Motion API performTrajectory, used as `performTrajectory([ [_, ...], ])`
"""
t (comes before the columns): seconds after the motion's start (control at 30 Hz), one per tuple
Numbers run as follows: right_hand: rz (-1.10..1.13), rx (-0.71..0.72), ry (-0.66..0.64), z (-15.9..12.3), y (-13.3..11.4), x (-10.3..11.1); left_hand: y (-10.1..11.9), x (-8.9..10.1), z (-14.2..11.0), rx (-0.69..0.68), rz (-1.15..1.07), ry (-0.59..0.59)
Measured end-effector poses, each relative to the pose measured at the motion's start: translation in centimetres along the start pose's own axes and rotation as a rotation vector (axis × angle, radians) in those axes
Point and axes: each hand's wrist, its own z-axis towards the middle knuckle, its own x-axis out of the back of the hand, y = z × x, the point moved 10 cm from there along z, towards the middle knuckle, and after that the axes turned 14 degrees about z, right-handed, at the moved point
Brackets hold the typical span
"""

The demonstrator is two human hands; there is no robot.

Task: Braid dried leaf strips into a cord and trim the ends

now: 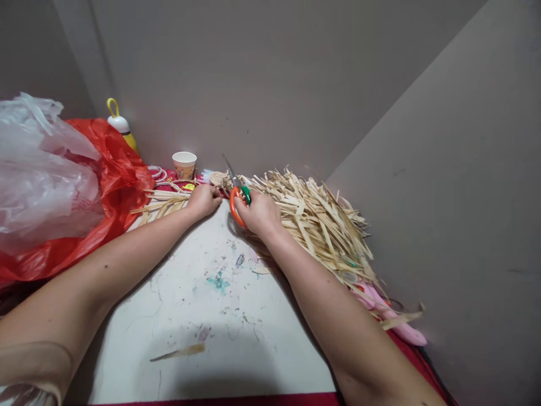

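Observation:
My right hand is closed round the handles of a pair of scissors, which are orange and green. The blades point up and away towards the wall. To its left, my left hand rests at the far edge of a white board, its fingers curled downwards. Whatever those fingers hold, if anything, is hidden. Just beyond both hands lies a small coiled piece of woven straw. Pale dry straw strips lie beside my left wrist, and a large heap of dry strips spreads to the right of my right hand.
A paper cup and a yellow-and-white bottle stand at the back. Red and clear plastic bags fill the left side. A pink tool lies at the right edge. One loose strip is on the board's near part. Grey walls enclose the back and right.

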Motion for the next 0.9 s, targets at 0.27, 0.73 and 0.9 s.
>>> performTrajectory([
  [0.27,-0.029,-0.001,-0.117,-0.1,0.0,-1.1,0.2,0.2,-0.1,0.008,0.02,-0.004],
  [0.73,0.025,0.006,0.068,-0.3,-0.2,1.1,0.1,0.1,-0.1,0.013,0.017,-0.003],
  [0.9,-0.024,0.01,-0.162,-0.3,-0.3,-1.7,0.1,0.1,-0.1,0.009,0.019,0.003],
])
